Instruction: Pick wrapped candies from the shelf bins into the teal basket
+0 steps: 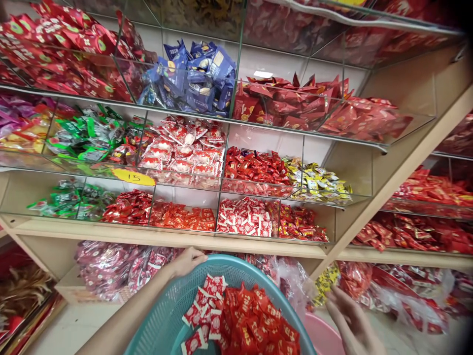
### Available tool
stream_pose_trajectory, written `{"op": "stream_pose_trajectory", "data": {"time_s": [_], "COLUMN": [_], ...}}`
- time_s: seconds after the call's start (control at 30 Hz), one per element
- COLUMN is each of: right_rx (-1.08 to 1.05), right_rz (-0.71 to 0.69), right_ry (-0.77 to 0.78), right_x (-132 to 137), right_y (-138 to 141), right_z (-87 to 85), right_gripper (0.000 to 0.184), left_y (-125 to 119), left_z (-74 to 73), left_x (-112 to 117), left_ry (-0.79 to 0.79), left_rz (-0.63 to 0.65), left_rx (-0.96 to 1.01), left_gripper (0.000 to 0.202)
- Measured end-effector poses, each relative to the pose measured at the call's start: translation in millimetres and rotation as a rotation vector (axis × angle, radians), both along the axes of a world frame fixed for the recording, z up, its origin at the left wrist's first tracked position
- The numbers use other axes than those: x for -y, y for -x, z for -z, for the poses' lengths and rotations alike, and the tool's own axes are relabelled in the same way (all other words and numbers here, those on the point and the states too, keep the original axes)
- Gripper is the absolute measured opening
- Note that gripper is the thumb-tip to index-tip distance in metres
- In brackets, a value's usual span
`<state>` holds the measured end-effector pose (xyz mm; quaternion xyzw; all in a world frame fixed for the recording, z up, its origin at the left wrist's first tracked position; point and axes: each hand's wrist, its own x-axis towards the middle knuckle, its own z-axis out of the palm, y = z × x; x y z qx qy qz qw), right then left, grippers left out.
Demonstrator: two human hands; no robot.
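A teal plastic basket [155, 308] with perforated sides stands low in the middle of the head view, tilted slightly. Inside it, white-and-red wrapped candies [207, 306] lie on the left beside a heap of red wrapped candies [254, 318]. My left hand [187, 262] holds the basket's far rim, with its forearm running along the basket's left side. To the right of the basket is my right hand [345, 315], somewhat blurred, its fingers stretched out and nothing visible in them. Part of a pink tub [321, 333] shows between that hand and the basket.
Clear-fronted shelves of wrapped sweets rise ahead, with a wooden ledge [125, 235] just beyond the basket. Closest are bins of white-and-red candies [244, 217] and red-orange candies [183, 217]. Bagged sweets [105, 268] lie underneath. A slanted wooden post [391, 190] stands at right.
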<state>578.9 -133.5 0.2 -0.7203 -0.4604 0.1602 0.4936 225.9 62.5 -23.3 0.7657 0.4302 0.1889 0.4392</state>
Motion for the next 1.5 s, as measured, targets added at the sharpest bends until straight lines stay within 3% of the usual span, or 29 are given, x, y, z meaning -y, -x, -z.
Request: {"op": "stream_pose_trajectory", "data": {"time_s": [0.07,0.17,0.23,0.37,0.5,0.77,0.97,1.17,1.27,1.37,1.5], "right_rx": [0.161,0.479,0.632,0.89,0.996,1.04,1.026,0.944,0.803,0.599,0.518], "right_rz": [-0.117,-0.421,-0.483,-0.54,-0.553,-0.595,-0.626,-0.586,-0.62,-0.798,-1.058], "right_ry": [-0.084,-0.166,-0.182,-0.059,0.021,0.109,0.082,-0.112,-0.13,-0.057,0.136], "right_x": [-38.0,-101.3,-143.3,-208.7,-235.2,-245.9,-243.9,-212.6,-182.7,-152.7,-127.8], "right_y": [-2.4,16.6,35.0,63.5,74.7,68.2,61.8,40.9,51.4,84.2,136.9], "right_z": [-27.7,-63.8,-77.5,-81.1,-74.6,-70.9,-70.2,-95.0,-101.1,-82.2,-33.6], "right_gripper": [0.042,0.026,0.024,0.021,0.021,0.02,0.021,0.021,0.021,0.021,0.02], "left_y": [1.8,4.1,5.5,7.7,8.6,5.7,4.4,5.6,6.3,6.7,6.5], "left_z": [4.9,10.7,13.2,16.0,17.1,10.7,8.6,11.4,13.3,15.4,14.7], "left_x": [-1.2,-1.9,-2.1,-3.0,-2.9,1.7,4.3,4.2,3.5,2.9,4.6], "left_ry": [0.001,0.009,0.018,0.033,0.002,0.059,0.071,0.074,0.095,0.092,0.054], "left_rz": [-0.004,-0.013,-0.021,-0.031,-0.042,-0.06,-0.069,-0.053,-0.057,-0.066,-0.071], "left_rx": [0.006,0.03,0.048,0.065,0.043,0.056,0.062,0.077,0.079,0.07,0.073], "left_gripper": [0.052,0.052,0.051,0.049,0.048,0.047,0.045,0.044,0.044,0.044,0.043]}}
